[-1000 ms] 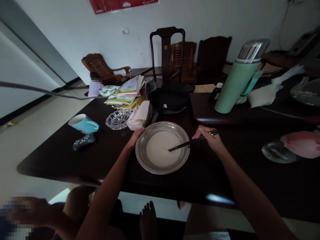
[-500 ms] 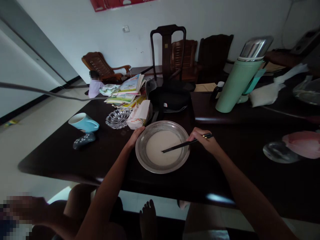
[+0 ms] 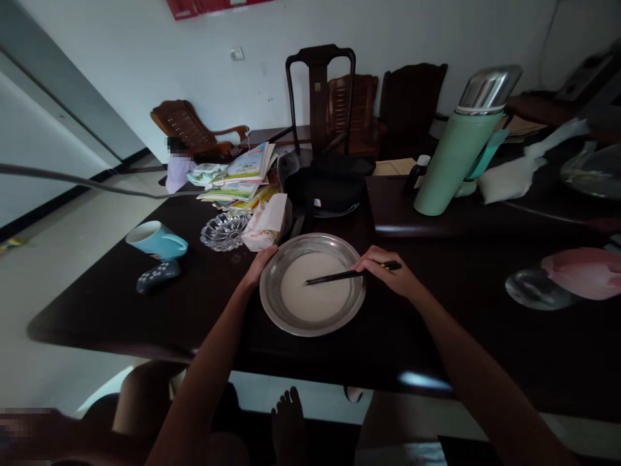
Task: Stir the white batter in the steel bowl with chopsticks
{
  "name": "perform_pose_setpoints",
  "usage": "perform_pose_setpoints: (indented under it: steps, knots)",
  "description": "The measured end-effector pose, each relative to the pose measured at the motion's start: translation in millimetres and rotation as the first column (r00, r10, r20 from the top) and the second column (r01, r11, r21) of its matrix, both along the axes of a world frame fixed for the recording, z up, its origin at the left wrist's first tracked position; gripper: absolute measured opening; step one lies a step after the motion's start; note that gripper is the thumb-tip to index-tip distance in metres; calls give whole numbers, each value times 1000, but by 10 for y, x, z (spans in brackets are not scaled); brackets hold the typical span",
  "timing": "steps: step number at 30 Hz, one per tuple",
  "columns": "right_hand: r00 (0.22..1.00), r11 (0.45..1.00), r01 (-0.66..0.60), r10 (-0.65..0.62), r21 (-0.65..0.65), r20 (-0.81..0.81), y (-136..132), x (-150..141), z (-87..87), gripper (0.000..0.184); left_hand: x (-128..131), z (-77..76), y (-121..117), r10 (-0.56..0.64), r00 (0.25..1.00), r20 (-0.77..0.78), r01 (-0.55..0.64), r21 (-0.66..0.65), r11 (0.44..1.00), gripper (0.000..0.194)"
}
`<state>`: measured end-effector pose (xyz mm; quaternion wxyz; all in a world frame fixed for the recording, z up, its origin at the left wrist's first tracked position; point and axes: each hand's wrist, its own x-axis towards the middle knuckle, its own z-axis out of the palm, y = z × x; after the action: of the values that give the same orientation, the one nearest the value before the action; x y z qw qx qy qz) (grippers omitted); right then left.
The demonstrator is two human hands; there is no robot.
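A round metal pan [image 3: 272, 304] holding pale white batter [image 3: 315, 294] sits on the dark table [image 3: 145, 310] in front of me. My left hand [image 3: 259, 264] grips the pan's left rim. My right hand [image 3: 385, 272] holds a pair of dark chopsticks [image 3: 334, 278] at the pan's right edge, and their tips reach left into the batter near its middle.
Left of the pan are a blue mug [image 3: 155, 241], a dotted dark object [image 3: 158, 277], a glass dish [image 3: 226, 231] and a paper packet [image 3: 266, 223]. Behind are books [image 3: 240, 178], a black bag [image 3: 325, 191], a green thermos [image 3: 456, 155] and wooden chairs. A pink item [image 3: 582, 272] lies right.
My right hand has moved left toward the pan, carrying the chopstick tips farther left through the batter. My left hand stays on the rim.
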<state>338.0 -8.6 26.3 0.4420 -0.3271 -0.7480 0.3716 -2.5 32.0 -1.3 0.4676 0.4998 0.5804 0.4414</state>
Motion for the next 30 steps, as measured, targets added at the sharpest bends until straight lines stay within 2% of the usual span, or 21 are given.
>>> perform_pose_setpoints:
  steps: [2, 5, 7, 11, 14, 17, 20, 23, 25, 28, 30]
  knots:
    - [998, 998, 63, -63, 11, -26, 13, 27, 1, 35, 2, -2, 4, -1, 1000, 0, 1, -3, 1000, 46]
    - [983, 991, 121, -128, -56, -135, 19, 67, -1, 40, 7, 10, -1, -6, 1000, 6, 6, -9, 1000, 46]
    - [984, 993, 80, -92, -82, -154, 11, 54, -7, 43, 13, 23, -9, -4, 1000, 12, 4, -8, 1000, 46]
    - [1000, 1000, -11, 11, -15, -27, 8, 7, -19, 37, 21, 34, -24, 5, 999, 51, -3, -35, 999, 47]
    - [996, 997, 77, -77, -2, -53, 27, 50, -11, 36, 25, 36, -31, 9, 997, 80, -6, -46, 999, 46]
    - [979, 990, 122, -133, -76, -156, 31, 94, -4, 42, 27, 43, -30, -7, 998, 61, 10, -47, 999, 47]
    - [988, 995, 40, -53, -92, -145, 16, 61, -12, 43, 23, 43, -20, -5, 999, 41, 7, -43, 999, 47]
    - [999, 1000, -15, 15, -21, -34, 18, 22, -26, 36, 16, 29, -10, -6, 999, 34, 8, -45, 999, 47]
    - [999, 999, 34, -33, 9, -24, 31, 37, -31, 33, 12, 17, -6, -6, 1000, 24, 7, -37, 999, 46]
    - [983, 991, 132, -135, -34, -128, 36, 76, -32, 37, 10, 6, -5, -9, 1000, 10, 9, -10, 1000, 45]
    - [974, 990, 119, -132, -82, -183, 20, 65, -32, 42, 9, 3, -6, -6, 1000, 12, 6, 0, 1000, 45]
